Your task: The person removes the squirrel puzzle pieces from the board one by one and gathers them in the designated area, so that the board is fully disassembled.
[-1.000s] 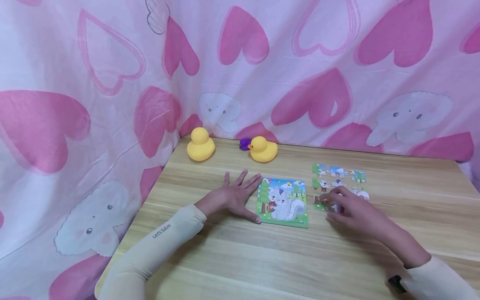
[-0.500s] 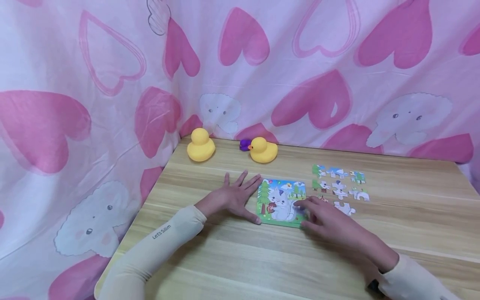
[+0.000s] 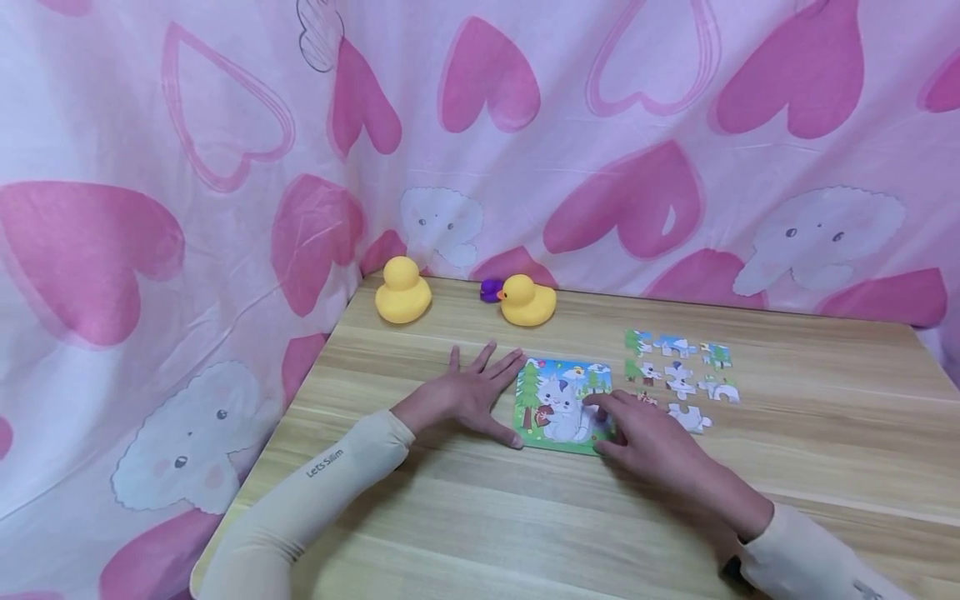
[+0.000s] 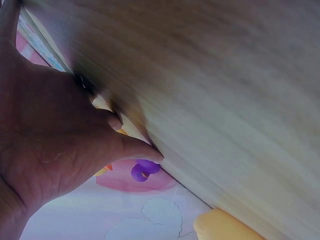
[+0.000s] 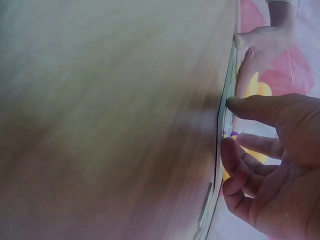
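Observation:
A square squirrel picture puzzle board (image 3: 551, 417) lies on the table. My left hand (image 3: 477, 398) rests at its left side, fingers spread, the thumb near the lower left corner. My right hand (image 3: 648, 433) is over the board's lower right part, thumb at the bottom edge and index finger further up, pinching what looks like a puzzle piece against the board; the fingers mostly hide it. In the right wrist view the board (image 5: 226, 107) is seen edge-on, between thumb and bent fingers. Several loose puzzle pieces (image 3: 678, 379) lie right of the board, one partly behind the right hand.
Two yellow rubber ducks, one at the back left (image 3: 403, 292) and one near the middle (image 3: 528, 302), stand at the table's far edge. A small purple toy (image 3: 491, 290) sits beside the second. A pink heart-print curtain (image 3: 480, 150) hangs behind the wooden table (image 3: 465, 517).
My right hand has moved left from the loose pieces' bottom row onto the board's lower right part, then slightly further left. My left hand has stayed in place.

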Available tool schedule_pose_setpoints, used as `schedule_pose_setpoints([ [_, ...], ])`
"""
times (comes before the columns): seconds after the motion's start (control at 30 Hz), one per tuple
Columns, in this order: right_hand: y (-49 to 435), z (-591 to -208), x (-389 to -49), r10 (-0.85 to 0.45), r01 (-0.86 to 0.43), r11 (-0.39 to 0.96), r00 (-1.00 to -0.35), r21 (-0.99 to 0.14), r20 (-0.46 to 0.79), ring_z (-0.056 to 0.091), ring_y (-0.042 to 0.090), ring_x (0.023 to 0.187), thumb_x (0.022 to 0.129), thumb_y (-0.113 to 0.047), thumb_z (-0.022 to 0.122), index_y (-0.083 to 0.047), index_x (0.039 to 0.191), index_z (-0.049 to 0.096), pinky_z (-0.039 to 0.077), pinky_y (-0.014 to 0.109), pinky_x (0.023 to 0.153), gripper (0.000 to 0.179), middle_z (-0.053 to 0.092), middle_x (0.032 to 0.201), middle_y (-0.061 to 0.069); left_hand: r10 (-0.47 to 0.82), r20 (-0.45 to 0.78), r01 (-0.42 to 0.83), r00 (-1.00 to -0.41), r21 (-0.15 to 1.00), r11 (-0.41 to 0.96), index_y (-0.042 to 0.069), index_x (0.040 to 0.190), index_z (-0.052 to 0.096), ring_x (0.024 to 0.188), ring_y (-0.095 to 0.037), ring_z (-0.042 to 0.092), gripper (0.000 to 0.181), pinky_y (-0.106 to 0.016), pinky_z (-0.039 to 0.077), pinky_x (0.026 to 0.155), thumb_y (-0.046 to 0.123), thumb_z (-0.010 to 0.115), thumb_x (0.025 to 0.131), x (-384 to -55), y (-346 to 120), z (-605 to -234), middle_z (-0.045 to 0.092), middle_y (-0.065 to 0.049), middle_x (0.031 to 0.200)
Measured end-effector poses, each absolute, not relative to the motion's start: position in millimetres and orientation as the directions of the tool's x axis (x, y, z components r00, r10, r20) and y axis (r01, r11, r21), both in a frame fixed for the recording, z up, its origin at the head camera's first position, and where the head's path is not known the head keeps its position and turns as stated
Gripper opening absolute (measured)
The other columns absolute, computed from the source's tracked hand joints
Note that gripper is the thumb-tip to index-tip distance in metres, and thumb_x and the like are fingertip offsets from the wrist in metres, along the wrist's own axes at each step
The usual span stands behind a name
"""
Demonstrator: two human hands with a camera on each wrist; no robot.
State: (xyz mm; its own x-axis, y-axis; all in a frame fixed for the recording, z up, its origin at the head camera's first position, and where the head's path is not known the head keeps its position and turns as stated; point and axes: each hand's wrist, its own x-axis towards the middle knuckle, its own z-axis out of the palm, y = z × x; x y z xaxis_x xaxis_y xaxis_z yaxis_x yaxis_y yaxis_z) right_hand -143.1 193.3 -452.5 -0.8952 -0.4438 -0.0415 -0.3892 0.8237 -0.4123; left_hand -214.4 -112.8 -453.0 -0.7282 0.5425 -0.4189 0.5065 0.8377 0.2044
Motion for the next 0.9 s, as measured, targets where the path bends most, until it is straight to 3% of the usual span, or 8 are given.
schedule_pose_setpoints([
  [0.33,195.5,-454.1,-151.8,-0.404,-0.263,0.766,-0.907,-0.586,-0.121,0.055,0.013,0.083,0.083,-0.019,0.092,-0.015,0.137,0.066,0.049,0.022,0.068,0.060,0.068,0.108,-0.003,0.541,-0.420,0.508,-0.729,0.199,0.838,0.036,0.169,-0.013,0.166,-0.033,-0.018,0.137,-0.083,-0.010,0.120,0.098,0.060,0.071,-214.4,-112.5,-455.1,-0.015,0.014,0.179],
  [0.53,197.5,-456.0,-153.9,-0.435,-0.308,0.742,-0.897,-0.595,-0.079,0.055,0.013,0.084,0.080,-0.016,0.093,-0.014,0.129,0.070,0.049,0.022,0.068,0.054,0.068,0.105,-0.002,0.544,-0.418,0.509,-0.728,0.202,0.837,0.036,0.169,-0.013,0.166,-0.033,-0.018,0.137,-0.083,-0.010,0.120,0.099,0.059,0.071,-213.9,-112.2,-456.2,-0.015,0.014,0.179],
  [0.9,199.6,-453.7,-156.8,-0.449,-0.317,0.748,-0.889,-0.584,-0.092,0.057,0.013,0.086,0.082,-0.019,0.092,-0.017,0.130,0.069,0.051,0.022,0.071,0.054,0.069,0.108,-0.002,0.546,-0.413,0.512,-0.729,0.201,0.835,0.035,0.169,-0.013,0.166,-0.034,-0.017,0.137,-0.083,-0.009,0.120,0.098,0.060,0.072,-214.5,-112.8,-453.4,-0.015,0.014,0.179],
])
